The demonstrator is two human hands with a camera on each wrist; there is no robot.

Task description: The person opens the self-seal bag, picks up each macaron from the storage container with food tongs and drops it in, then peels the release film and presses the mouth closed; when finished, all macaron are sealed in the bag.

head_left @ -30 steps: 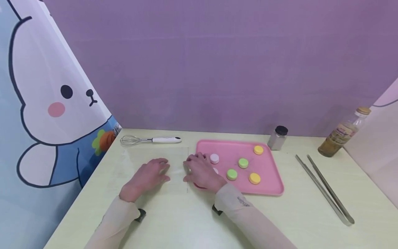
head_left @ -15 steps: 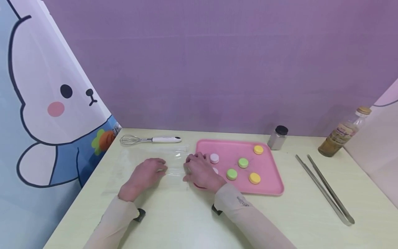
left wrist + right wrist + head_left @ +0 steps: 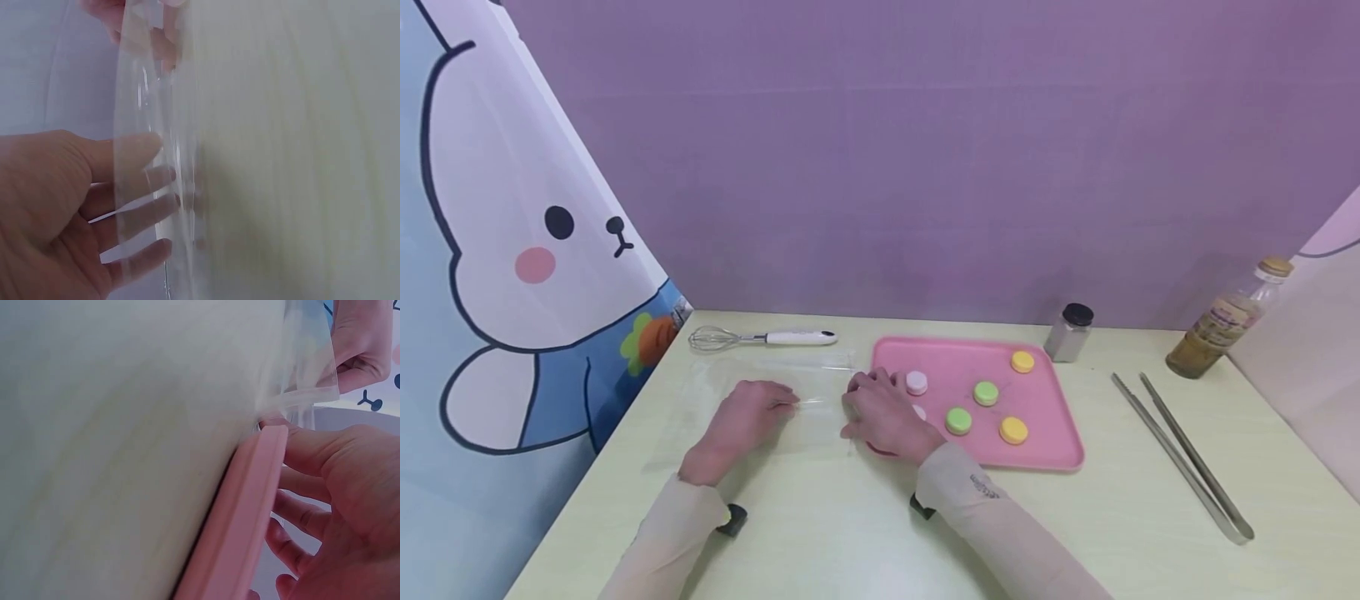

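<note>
A clear plastic bag point(image 3: 827, 371) lies flat on the table, left of the pink tray point(image 3: 1051, 446). My left hand point(image 3: 747, 423) pinches its film near the middle, and a crease runs right from the fingertips. Through the film in the left wrist view, that hand's thumb and fingers point(image 3: 140, 256) show. My right hand point(image 3: 891, 417) rests across the tray's left edge, thumb and fingertips apart at the bag's right end. In the right wrist view, the right thumb lies by the tray rim point(image 3: 240, 512), close to the bag's edge point(image 3: 315, 394).
Several macarons, among them a green one point(image 3: 958, 421) and a yellow one point(image 3: 1013, 430), sit on the tray. A whisk point(image 3: 797, 337) lies behind the bag. Right of the tray are a black-lidded jar point(image 3: 1067, 340), metal tongs point(image 3: 1195, 462) and a corked bottle point(image 3: 1217, 329).
My left thumb and fingers have closed together on the film and drawn slightly left. The film first wrinkled with bright glints, then settled. My right hand stays put.
</note>
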